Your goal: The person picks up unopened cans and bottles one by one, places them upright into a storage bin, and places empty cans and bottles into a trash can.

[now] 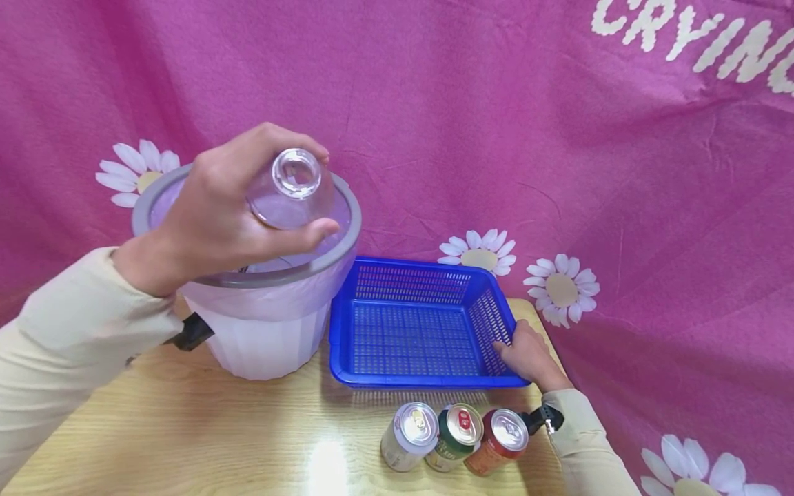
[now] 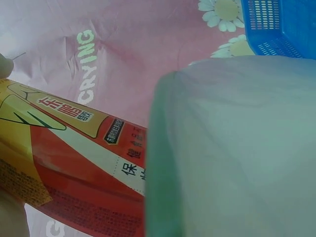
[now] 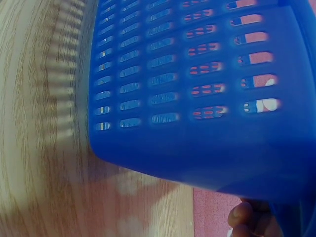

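Observation:
My left hand (image 1: 214, 207) grips a plastic drink bottle (image 1: 296, 178) over the mouth of a white waste bin (image 1: 260, 344). The bottle's clear base faces up toward the head camera. In the left wrist view, a red and yellow label wraps the bottle, and its far end passes behind the bin's rim (image 2: 165, 148). At the right, my right hand (image 1: 527, 355) holds the right-hand rim of a blue plastic basket (image 1: 428, 381), thumb on the inner side. Fingers (image 3: 247, 217) show below the basket's edge in the right wrist view.
A silver-white can (image 1: 409, 441), a green can (image 1: 455, 437) and a red can (image 1: 498, 444) stand in a row in front of the basket on the wooden table (image 1: 248, 441). A pink cloth (image 1: 434, 124) with daisies hangs behind. The bin stands left of the basket.

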A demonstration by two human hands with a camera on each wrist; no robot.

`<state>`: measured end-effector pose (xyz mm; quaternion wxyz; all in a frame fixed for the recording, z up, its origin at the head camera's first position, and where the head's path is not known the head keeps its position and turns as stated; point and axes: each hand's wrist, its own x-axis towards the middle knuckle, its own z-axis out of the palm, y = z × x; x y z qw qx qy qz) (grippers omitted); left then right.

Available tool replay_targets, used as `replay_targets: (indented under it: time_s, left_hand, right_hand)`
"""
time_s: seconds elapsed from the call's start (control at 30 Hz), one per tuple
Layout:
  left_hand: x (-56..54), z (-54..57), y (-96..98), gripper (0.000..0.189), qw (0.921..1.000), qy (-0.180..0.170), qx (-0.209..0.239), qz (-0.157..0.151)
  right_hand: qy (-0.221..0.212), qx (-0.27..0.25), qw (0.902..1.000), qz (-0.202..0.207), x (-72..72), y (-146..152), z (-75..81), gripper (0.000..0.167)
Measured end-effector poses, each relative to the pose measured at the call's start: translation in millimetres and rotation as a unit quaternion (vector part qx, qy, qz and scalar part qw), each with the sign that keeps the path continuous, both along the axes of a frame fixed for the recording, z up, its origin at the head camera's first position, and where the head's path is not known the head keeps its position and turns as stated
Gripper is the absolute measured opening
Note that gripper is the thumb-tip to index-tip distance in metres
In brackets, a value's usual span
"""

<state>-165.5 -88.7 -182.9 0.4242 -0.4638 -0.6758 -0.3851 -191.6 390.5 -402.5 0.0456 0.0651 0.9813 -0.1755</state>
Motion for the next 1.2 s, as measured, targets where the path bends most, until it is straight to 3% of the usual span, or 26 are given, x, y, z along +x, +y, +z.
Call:
replay_targets:
  time_s: [0.8, 1.2]
  left_hand:
    - [-12.8, -18.3, -15.7, 0.074, 0.9976, -0.029, -0.003, 0.062]
    - [-16.1, -25.0, -27.7, 0.057, 0.9956, -0.062, -0.028, 0.065]
  right_hand:
    - [-0.004, 0.000, 1.0000, -0.005, -1.9, 0.3, -1.9, 0.054]
    - [0.005, 0.008, 1.0000, 0.001, -2.2, 1.1, -2.0, 0.053]
